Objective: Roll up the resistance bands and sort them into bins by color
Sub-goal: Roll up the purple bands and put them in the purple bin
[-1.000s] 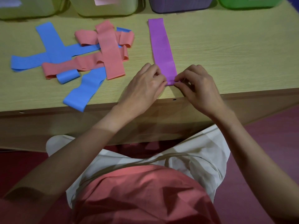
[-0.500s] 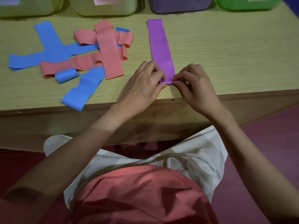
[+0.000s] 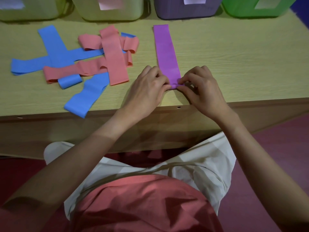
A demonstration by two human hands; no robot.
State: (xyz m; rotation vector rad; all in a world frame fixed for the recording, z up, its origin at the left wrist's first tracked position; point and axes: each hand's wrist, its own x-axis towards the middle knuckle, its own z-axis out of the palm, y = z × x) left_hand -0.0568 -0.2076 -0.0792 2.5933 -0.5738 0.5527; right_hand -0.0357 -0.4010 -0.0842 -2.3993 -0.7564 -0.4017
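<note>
Fingers of the right hand curled, pinching the near end of the purple band; left hand fingers also curled round that same end from the other side, thumbs hidden under the fingers, so exact thumb contact cannot tell. Near end of purple band is bunched into a small first roll between the two hands; a second ago it was only a flat folded tip, half a second ago barely turned, now the roll is a bit thicker and the flat part reads slightly shorter. Rest of purple band lies flat and straight, far end pointing at the purple bin, stopping just short of it. Both hands stayed at about the same spot, at the band's near end, close to the table front edge. Left of purple band: pile of pink bands crossing over blue bands, one small blue roll at the pile's near side; pile unchanged from earlier frames. Green bin right of the purple bin, two pale yellow-green bins left of it, all along the table's far edge, each with a pale label, text unreadable.
</note>
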